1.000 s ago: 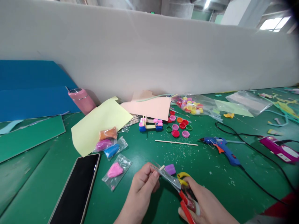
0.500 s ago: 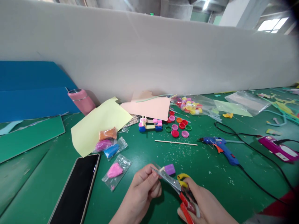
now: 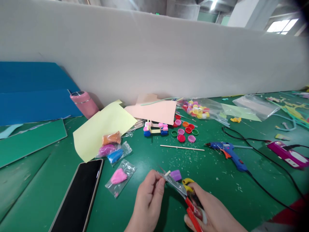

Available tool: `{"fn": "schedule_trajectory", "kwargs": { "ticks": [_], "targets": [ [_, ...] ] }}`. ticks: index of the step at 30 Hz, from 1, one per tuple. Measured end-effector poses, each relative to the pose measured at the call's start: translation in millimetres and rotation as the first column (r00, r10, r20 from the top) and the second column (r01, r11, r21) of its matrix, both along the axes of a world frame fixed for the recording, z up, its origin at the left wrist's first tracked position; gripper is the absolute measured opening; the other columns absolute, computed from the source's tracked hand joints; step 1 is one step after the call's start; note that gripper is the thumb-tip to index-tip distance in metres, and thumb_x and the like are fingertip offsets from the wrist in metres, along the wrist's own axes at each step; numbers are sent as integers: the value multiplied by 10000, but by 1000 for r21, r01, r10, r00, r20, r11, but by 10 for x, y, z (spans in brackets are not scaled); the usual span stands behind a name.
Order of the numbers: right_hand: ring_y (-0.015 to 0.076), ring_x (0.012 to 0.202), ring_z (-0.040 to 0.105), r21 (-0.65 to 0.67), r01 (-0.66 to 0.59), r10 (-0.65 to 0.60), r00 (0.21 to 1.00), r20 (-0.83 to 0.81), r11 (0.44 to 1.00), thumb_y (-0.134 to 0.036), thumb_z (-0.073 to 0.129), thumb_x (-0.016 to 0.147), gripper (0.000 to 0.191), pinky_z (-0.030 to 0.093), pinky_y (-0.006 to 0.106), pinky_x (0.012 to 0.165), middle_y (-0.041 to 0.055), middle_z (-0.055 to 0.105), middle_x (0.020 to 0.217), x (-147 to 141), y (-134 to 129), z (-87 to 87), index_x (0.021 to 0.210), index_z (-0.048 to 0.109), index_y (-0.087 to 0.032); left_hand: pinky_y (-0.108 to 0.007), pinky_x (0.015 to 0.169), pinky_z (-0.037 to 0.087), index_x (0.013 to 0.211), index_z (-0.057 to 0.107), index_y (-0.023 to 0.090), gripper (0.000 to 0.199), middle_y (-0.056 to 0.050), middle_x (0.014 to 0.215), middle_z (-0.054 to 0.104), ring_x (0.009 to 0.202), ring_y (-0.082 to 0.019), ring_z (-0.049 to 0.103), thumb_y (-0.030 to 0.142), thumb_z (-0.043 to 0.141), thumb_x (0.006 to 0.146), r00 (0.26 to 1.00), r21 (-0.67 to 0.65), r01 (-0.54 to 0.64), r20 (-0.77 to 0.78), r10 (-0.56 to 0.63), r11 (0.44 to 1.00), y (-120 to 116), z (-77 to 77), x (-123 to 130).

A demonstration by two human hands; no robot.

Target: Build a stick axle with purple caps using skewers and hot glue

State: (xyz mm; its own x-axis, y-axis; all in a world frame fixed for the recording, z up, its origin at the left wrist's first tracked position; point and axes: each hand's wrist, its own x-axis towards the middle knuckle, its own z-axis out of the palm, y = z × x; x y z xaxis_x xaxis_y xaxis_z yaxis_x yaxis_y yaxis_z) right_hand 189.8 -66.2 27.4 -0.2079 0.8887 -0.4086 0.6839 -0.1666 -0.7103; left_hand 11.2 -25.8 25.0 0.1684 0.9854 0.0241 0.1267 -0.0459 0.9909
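My left hand (image 3: 150, 196) pinches a short pale wooden stick (image 3: 168, 173) between thumb and fingers. Its end pokes out past the blades of a pair of scissors (image 3: 177, 186). Those scissors have red and yellow handles, and my right hand (image 3: 205, 203) is closed around them. The blades reach left to my left fingertips and partly cover the stick, so I cannot tell whether they are cutting into it. Just beyond the blades lies a small purple block (image 3: 176, 175). Farther back, a longer thin stick (image 3: 182, 148) lies on the green table (image 3: 145, 154).
A small model with blue and pink wheels (image 3: 155, 129) stands near several colored bottle caps (image 3: 188, 130). At right lie a blue glue gun (image 3: 228, 151) with its cable and a magenta device (image 3: 287, 154). Clay packets (image 3: 118, 176), a phone (image 3: 78, 196) and a pink tumbler (image 3: 84, 104) are left.
My left hand has turned more upright and shifted slightly right, its fingers less curled. More of the short stick's pale end shows above the blades. My right hand has barely moved.
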Motion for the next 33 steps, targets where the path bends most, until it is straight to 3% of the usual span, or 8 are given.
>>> {"fn": "schedule_trajectory", "kwargs": {
  "ticks": [5, 11, 18, 23, 29, 31, 33],
  "targets": [
    [116, 527, 490, -4, -20, 20, 999, 31, 1000, -301, 558, 691, 224, 312, 206, 465, -25, 564, 648, -5, -2, 12, 848, 430, -205, -222, 472, 263, 647, 467, 209, 183, 46, 554, 409, 492, -119, 326, 187, 474, 829, 996, 102, -52, -63, 59, 993, -40, -17, 29],
    [163, 567, 529, -51, -43, 47, 995, 93, 998, -330, 559, 662, 303, 346, 241, 500, 45, 608, 696, -24, 30, 48, 885, 437, -165, -227, 473, 261, 645, 497, 212, 159, 42, 546, 442, 478, -119, 339, 162, 521, 794, 993, 114, -103, -45, 109, 988, -65, -12, 51],
    [121, 506, 480, 21, -42, 42, 999, 14, 999, -347, 565, 678, 254, 317, 207, 459, -19, 558, 631, 4, 40, 38, 813, 407, -203, -231, 476, 253, 617, 470, 202, 214, 42, 547, 403, 499, -118, 321, 257, 510, 821, 995, 21, -97, 5, 97, 995, -44, 10, 44],
    [106, 500, 437, 44, -18, 18, 1000, 9, 999, -299, 568, 669, 243, 309, 188, 444, -60, 494, 599, 33, 31, 60, 831, 406, -221, -232, 473, 231, 615, 461, 182, 299, 47, 545, 368, 504, -103, 293, 391, 500, 825, 977, -166, 29, 212, 7, 986, -9, -38, 13],
    [109, 490, 431, -1, -32, 32, 999, 24, 999, -321, 566, 664, 264, 310, 195, 446, -52, 494, 589, 46, 31, 35, 827, 387, -216, -234, 465, 184, 661, 476, 171, 273, 105, 439, 256, 419, -67, 215, 395, 572, 784, 812, -348, 302, 582, -48, 887, 48, -31, 40],
    [112, 486, 432, -18, -38, 39, 999, 37, 999, -358, 558, 678, 274, 305, 199, 438, -44, 500, 591, 52, 30, 25, 829, 384, -210, -232, 464, 183, 656, 471, 172, 278, 114, 430, 238, 408, -61, 200, 396, 594, 767, 782, -378, 327, 622, -24, 866, 56, -25, 51],
    [120, 494, 440, -7, -44, 45, 996, 74, 999, -403, 542, 692, 283, 300, 205, 434, -28, 512, 601, 56, 34, 26, 821, 386, -205, -230, 462, 181, 655, 472, 170, 289, 107, 447, 260, 421, -63, 214, 406, 603, 758, 805, -380, 294, 594, -13, 877, 54, -38, 55]
  ]
}}
